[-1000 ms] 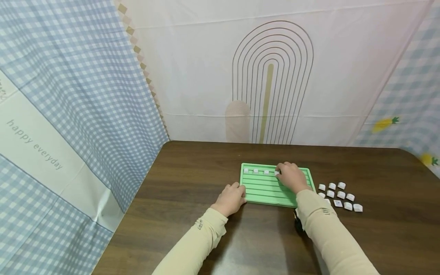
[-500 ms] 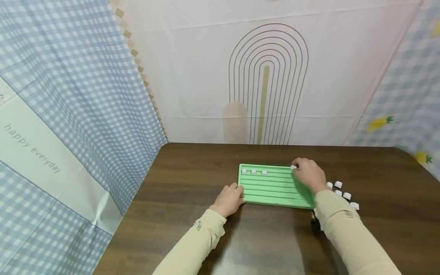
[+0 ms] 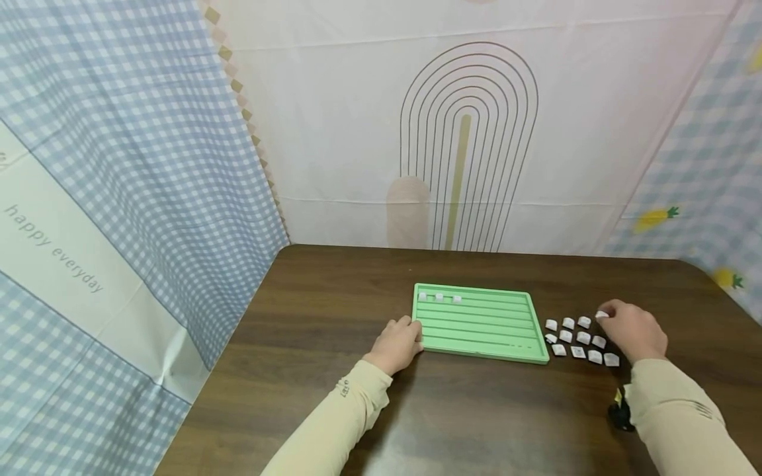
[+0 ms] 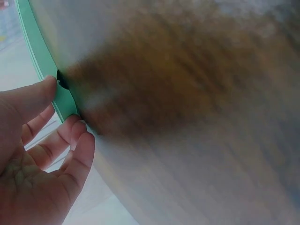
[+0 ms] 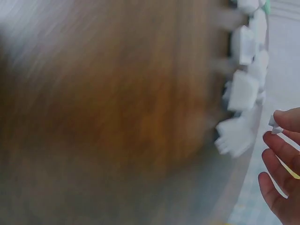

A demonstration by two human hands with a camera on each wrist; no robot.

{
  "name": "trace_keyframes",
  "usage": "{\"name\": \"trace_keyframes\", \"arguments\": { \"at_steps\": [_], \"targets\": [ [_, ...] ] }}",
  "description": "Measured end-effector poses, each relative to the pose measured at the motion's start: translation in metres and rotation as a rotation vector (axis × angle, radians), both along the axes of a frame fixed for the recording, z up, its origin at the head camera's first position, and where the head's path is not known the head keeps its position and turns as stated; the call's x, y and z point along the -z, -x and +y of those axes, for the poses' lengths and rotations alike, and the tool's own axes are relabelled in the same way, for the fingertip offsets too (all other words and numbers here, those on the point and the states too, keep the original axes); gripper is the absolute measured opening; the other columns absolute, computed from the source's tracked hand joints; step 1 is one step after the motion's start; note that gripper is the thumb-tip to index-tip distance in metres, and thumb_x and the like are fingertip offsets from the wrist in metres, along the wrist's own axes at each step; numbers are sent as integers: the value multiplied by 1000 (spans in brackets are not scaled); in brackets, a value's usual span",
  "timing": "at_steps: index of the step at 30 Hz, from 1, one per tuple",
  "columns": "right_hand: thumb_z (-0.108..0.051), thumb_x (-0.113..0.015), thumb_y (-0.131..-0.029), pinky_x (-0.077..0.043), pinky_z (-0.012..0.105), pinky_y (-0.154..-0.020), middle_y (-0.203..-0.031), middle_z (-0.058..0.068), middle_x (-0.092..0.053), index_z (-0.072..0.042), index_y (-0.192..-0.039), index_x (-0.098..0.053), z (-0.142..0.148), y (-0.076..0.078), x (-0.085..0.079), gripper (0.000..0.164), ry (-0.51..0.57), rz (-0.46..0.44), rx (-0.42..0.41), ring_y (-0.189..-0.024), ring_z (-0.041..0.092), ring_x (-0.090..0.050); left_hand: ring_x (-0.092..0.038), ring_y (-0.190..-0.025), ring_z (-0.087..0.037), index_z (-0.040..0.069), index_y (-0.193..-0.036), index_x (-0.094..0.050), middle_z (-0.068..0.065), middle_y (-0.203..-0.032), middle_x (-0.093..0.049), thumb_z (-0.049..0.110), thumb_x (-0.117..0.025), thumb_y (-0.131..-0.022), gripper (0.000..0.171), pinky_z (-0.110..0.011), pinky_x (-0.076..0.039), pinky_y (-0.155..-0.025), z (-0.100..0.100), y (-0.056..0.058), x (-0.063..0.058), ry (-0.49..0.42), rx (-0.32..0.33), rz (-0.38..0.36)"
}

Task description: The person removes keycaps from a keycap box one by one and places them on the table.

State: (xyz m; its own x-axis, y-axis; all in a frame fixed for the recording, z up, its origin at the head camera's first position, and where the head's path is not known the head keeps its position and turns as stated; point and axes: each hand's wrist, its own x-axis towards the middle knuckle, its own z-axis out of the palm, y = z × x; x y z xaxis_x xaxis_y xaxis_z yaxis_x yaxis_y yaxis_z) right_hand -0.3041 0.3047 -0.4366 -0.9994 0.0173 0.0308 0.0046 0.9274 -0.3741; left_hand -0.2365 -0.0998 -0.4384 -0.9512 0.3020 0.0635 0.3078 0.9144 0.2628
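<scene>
A shallow green tray (image 3: 476,324) with raised ridges lies on the table, three white keycaps (image 3: 439,297) standing on its back ridge at the left. My left hand (image 3: 395,345) holds the tray's front left corner; in the left wrist view, thumb and fingers grip its green edge (image 4: 43,55). My right hand (image 3: 635,332) is to the right of the tray, pinching a white keycap (image 5: 275,125) between thumb and forefinger. It is beside the back right end of a cluster of white keycaps (image 3: 583,338); whether the held one touches the table cannot be told.
A brown wooden table (image 3: 333,291) carries everything. Behind it hangs a pale cloth (image 3: 333,132) with an arch print, and a blue checked cloth (image 3: 161,165) hangs at the left. A dark wrist device (image 3: 621,413) sits under my right sleeve.
My right hand has taken the fourth keycap off the tray's back ridge and carried it rightward, past the tray's back right corner, to the loose keycaps. My left hand has stayed at the tray corner.
</scene>
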Motion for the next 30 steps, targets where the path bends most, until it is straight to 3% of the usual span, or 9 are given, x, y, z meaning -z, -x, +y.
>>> {"name": "trace_keyframes", "arguments": {
  "at_steps": [8,16,26,30],
  "targets": [
    [-27,-51,-89,-40,44,-53,-113,32,-53,-2,-112,-57,9,-2,9,34,-10,-81,-16,-91,49,-51,-40,-73,-16,15,-80,-49,2,-81,-44,22,-61,-89,16,-23,-37,-60,1,1,1,2,-5,-7],
    [-23,-52,-88,-42,47,-57,-111,31,-54,1,-110,-58,10,-1,13,33,-8,-65,-24,-91,49,-52,-41,-74,-16,15,-80,-49,2,-81,-44,22,-61,-89,17,-23,-38,-59,1,2,1,11,-5,-1],
    [-32,-45,-93,-41,48,-62,-122,34,-45,5,-122,-46,11,3,8,47,46,-144,-25,-100,52,-46,-43,-75,-17,15,-80,-50,2,-81,-46,22,-62,-88,17,-24,-39,-60,0,2,2,9,-6,20],
    [-35,-45,-94,-41,45,-59,-120,33,-48,4,-122,-47,0,6,4,48,47,-89,-42,-96,48,-50,-42,-74,-17,15,-79,-49,2,-81,-45,22,-62,-88,17,-24,-38,-59,1,2,1,12,-9,15]
  ]
}}
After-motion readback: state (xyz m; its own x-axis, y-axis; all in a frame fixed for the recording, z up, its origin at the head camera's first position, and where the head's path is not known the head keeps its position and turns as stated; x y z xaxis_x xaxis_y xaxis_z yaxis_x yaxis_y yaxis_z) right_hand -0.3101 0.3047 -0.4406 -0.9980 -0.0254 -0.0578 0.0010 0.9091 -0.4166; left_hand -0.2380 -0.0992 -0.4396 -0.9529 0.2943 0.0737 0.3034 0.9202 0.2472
